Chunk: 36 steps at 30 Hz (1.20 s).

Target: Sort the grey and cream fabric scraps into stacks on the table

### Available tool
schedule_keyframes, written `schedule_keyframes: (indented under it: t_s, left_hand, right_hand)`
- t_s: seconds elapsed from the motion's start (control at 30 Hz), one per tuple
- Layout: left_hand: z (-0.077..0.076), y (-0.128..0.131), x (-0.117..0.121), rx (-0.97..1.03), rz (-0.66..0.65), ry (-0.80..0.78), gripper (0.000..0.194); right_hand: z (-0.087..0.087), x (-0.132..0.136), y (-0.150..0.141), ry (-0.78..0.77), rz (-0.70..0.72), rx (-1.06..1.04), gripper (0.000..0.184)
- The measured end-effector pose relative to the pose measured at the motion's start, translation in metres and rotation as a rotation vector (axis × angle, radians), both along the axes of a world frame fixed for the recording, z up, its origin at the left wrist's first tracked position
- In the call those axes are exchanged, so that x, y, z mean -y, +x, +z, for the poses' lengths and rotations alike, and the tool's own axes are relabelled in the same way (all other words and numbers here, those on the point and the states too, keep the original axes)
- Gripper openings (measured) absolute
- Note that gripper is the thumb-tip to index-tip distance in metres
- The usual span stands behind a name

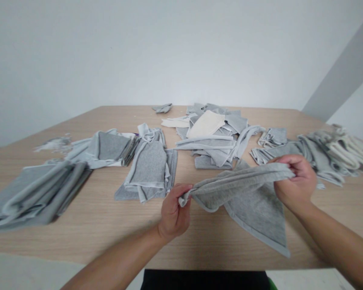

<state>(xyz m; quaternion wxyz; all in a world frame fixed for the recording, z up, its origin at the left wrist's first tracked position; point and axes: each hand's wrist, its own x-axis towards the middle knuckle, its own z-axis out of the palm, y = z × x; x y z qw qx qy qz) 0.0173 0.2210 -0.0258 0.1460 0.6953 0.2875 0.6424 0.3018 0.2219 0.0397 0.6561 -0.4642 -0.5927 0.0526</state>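
Between my two hands a grey fabric piece [257, 205] is stretched above the table, its upper edge bunched into folds. My left hand [176, 211] is closed on the gathered left end, thumb on top. At the other end my right hand [298, 181] pinches the folded edge. A loose flap of the cloth hangs down below, with a pale band along its lower edge. Just beyond my left hand lies a stack of grey fabric pieces [148, 165]. Behind the held cloth sits a heap of grey scraps [211, 145] with a cream piece [206, 124] on top.
Folded grey cloth [33, 197] lies at the left edge, with another grey stack [109, 147] behind it and white lint [54, 145] farther back. Grey and cream folded fabric [335, 151] is piled at the right. A small scrap [162, 108] rests near the table's [130, 114] far edge.
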Motion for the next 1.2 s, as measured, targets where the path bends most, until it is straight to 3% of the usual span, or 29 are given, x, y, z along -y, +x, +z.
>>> schedule_keyframes:
  t_s: [0.1, 0.2, 0.4, 0.6, 0.93, 1.03, 1.13, 1.2]
  left_hand:
    - [0.001, 0.0, 0.0, 0.006, -0.003, 0.002, 0.022]
    - [0.001, 0.0, 0.0, 0.015, -0.007, -0.002, 0.022]
    - [0.002, 0.0, -0.001, 0.004, -0.02, -0.011, 0.021]
    - [0.002, -0.002, -0.001, -0.059, 0.004, -0.054, 0.019]
    - [0.003, -0.007, -0.01, -0.095, 0.094, -0.088, 0.023]
    - [0.003, -0.007, -0.011, -0.098, 0.065, -0.082, 0.023]
    - [0.003, -0.008, -0.012, -0.099, 0.005, -0.075, 0.015]
    - [0.004, -0.009, -0.013, -0.111, -0.068, -0.07, 0.01]
  right_hand:
    - [0.001, 0.001, 0.0, -0.018, -0.123, 0.054, 0.013]
    - [0.004, 0.002, 0.001, -0.062, -0.159, 0.112, 0.009]
    - [0.005, 0.001, 0.003, -0.175, -0.055, 0.103, 0.029]
    - [-0.003, 0.002, -0.004, -0.296, 0.1, 0.084, 0.02]
    - [-0.01, 0.001, -0.004, -0.199, 0.115, 0.136, 0.021]
    - [-0.009, 0.005, -0.002, -0.216, 0.289, 0.242, 0.02]
    - [0.0, 0.012, -0.002, -0.29, 0.672, 0.516, 0.03]
    - [0.008, 0.018, -0.002, -0.289, 0.701, 0.715, 0.048]
